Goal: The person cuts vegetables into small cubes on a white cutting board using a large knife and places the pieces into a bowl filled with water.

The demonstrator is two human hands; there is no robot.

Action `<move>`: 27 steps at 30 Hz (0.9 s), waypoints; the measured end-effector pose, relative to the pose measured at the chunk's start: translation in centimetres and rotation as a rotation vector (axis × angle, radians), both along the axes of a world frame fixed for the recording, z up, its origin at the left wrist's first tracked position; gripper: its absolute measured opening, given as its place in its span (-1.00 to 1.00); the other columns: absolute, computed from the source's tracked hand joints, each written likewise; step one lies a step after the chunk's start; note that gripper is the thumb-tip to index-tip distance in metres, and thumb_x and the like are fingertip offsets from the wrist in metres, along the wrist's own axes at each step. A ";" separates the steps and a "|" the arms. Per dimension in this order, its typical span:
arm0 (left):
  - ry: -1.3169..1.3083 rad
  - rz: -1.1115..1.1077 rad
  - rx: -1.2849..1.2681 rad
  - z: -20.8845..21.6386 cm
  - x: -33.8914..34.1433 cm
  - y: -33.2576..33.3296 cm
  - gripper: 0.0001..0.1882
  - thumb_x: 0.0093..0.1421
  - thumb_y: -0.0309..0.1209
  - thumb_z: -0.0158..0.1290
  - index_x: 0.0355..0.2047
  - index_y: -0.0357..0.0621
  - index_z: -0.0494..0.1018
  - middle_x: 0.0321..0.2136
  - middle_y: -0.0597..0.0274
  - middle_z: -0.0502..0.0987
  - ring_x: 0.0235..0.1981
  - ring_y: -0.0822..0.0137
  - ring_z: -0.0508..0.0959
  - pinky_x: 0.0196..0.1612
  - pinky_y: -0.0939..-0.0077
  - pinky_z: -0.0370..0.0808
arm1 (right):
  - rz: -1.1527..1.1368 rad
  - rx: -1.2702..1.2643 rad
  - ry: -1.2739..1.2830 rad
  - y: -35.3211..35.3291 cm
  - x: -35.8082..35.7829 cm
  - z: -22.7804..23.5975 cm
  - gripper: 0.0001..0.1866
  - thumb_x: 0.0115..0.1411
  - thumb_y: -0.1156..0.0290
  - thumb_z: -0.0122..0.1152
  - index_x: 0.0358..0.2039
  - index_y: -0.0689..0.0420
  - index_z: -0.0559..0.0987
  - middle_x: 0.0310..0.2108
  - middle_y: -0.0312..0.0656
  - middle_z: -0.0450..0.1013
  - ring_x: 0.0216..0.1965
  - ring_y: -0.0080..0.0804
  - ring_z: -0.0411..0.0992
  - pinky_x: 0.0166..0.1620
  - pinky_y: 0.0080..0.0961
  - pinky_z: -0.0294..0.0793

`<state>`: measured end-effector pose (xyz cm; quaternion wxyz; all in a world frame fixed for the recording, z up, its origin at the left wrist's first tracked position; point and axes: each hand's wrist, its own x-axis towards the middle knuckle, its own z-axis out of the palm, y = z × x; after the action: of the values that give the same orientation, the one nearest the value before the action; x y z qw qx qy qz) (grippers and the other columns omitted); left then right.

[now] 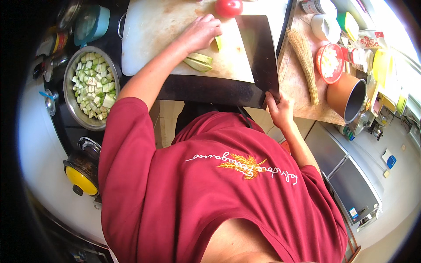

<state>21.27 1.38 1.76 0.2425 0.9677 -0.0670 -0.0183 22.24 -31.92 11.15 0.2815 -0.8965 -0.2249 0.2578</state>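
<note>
Currently, clock positions taken about the view's centre. Left hand [202,31], 12 o'clock: over the white cutting board [147,33], fingers curled and bunched nearly together. A pale green wedge [219,42] shows at the fingertips; cannot tell whether they grip it or only rest by it. Sliced green strips [198,62] lie on the board, just toward 7 o'clock from that hand. Red tomato [229,7]: near the hand's 2 o'clock side.

Right hand [282,109], between 2 and 3 o'clock: fingers wrapped closely about the handle end of a broad dark cleaver [256,46]; its blade reaches up across the board's right part. Blade tilt unclear.

Surroundings: metal bowl [70,98] of pale green cubes [94,83], 10 o'clock; straw brush [305,65] and red basket [320,73], 2 o'clock; copper-coloured pot [340,98], between 2 and 3; yellow-lidded pot [81,179], 8 o'clock.
</note>
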 end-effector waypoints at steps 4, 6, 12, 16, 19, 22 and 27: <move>0.263 0.033 -0.150 -0.8 0.1 1.5 -0.85 0.03 -0.44 0.11 -0.36 -0.18 0.53 -0.34 0.13 0.55 -0.19 0.14 0.52 -0.13 0.26 0.45 | -0.061 0.033 0.054 -0.5 -1.1 -0.1 -0.87 0.13 0.45 0.17 -0.38 0.26 0.53 -0.57 0.02 0.46 -0.53 -0.18 0.51 -0.42 -0.39 0.44; 0.306 -0.036 -0.268 -1.7 -1.1 3.1 -0.81 0.06 -0.39 0.09 -0.35 -0.25 0.51 -0.44 0.03 0.52 -0.30 0.10 0.52 -0.18 0.30 0.45 | -0.040 0.020 0.061 -0.4 -1.3 0.1 -0.87 0.13 0.45 0.17 -0.39 0.26 0.52 -0.56 0.03 0.47 -0.51 -0.13 0.52 -0.41 -0.37 0.45; 0.366 0.050 -0.175 -0.2 -4.0 2.9 -0.71 0.06 -0.39 0.10 -0.19 -0.23 0.50 -0.18 0.04 0.47 -0.13 0.14 0.47 -0.06 0.37 0.40 | -0.011 0.105 0.055 -1.0 -2.4 -1.9 -0.86 0.12 0.40 0.18 -0.41 0.23 0.51 -0.52 0.05 0.48 -0.47 -0.01 0.50 -0.42 -0.32 0.45; 0.090 0.058 -0.053 0.8 -6.6 0.5 -0.43 0.01 -0.39 0.17 0.07 -0.16 0.34 0.07 0.04 0.33 0.13 0.04 0.29 0.15 0.25 0.26 | 0.032 0.019 0.066 -0.7 -2.3 -1.9 -0.83 0.11 0.37 0.18 -0.36 0.20 0.53 -0.54 0.04 0.47 -0.47 -0.01 0.51 -0.40 -0.29 0.46; 0.062 0.053 -0.014 0.3 -8.8 -0.5 -0.22 -0.07 -0.36 0.26 0.19 -0.11 0.21 0.15 0.08 0.25 0.21 0.05 0.19 0.21 0.18 0.18 | 0.072 -0.050 0.053 -0.6 -2.2 -2.2 -0.81 0.11 0.35 0.17 -0.31 0.17 0.55 -0.53 0.04 0.48 -0.45 0.00 0.51 -0.37 -0.24 0.47; 0.002 0.106 -0.009 -0.5 -9.8 -1.0 -0.17 -0.15 -0.34 0.32 0.18 -0.10 0.25 0.13 0.11 0.28 0.18 0.07 0.23 0.19 0.20 0.21 | 0.082 -0.098 0.053 -0.5 -2.5 -2.7 -0.80 0.12 0.33 0.16 -0.27 0.14 0.55 -0.52 0.04 0.48 -0.43 0.02 0.50 -0.35 -0.20 0.48; -0.091 0.318 -0.062 -1.4 -9.9 -2.8 -0.24 -0.22 -0.32 0.35 0.08 -0.08 0.38 0.05 0.16 0.36 0.08 0.09 0.33 0.14 0.23 0.27 | 0.076 -0.126 0.028 0.2 -3.1 -2.8 -0.79 0.13 0.31 0.15 -0.25 0.10 0.55 -0.52 0.03 0.49 -0.43 0.01 0.51 -0.35 -0.18 0.48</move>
<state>11.32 -1.38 0.35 0.2689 0.9579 0.0754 0.0664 19.13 -31.70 8.39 0.2175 -0.8995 -0.2383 0.2945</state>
